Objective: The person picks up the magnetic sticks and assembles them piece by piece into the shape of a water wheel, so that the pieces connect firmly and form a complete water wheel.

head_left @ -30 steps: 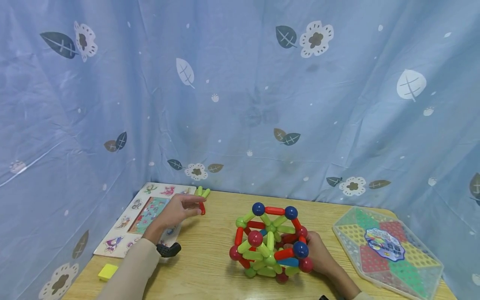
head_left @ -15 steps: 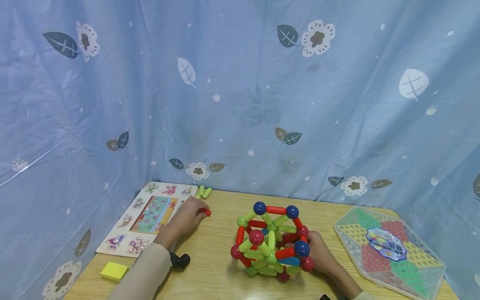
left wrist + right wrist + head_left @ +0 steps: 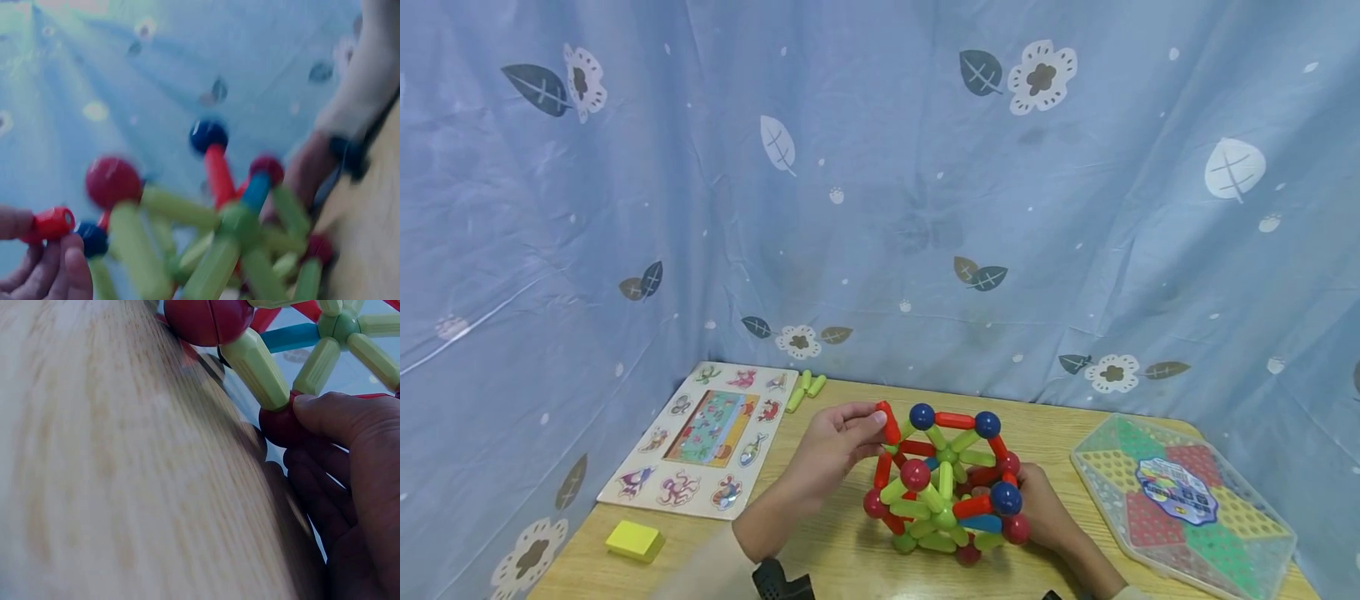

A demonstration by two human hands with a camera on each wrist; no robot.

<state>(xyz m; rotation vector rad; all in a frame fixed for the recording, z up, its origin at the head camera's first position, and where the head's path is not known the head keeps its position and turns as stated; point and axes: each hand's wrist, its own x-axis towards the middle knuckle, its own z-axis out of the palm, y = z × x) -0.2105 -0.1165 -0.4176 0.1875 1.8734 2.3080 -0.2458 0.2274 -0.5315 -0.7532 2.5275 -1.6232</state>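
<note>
A ball-and-stick model (image 3: 946,518) of magnetic rods and balls stands on the wooden table, with lime-green, red and blue rods joined by blue, green and dark red balls. Between thumb and fingers my left hand (image 3: 835,446) pinches a loose-ended red magnetic rod (image 3: 888,422) at the model's upper left. Whether that rod touches the green ball below it, I cannot tell. At the model's right side is my right hand (image 3: 1036,507). The right wrist view shows its thumb against a dark red ball (image 3: 274,430), the other fingers curled beneath.
Several green rods (image 3: 796,400) lie at the back left beside a sea-animal puzzle board (image 3: 741,487). A yellow block (image 3: 634,542) sits at the front left. On the right lies a clear-cased star-pattern board game (image 3: 1180,533). A blue curtain (image 3: 880,208) closes off the back.
My left hand has taken the red rod from beside the green rods at the back left and brought it right, to the model. The right hand has stayed at the model.
</note>
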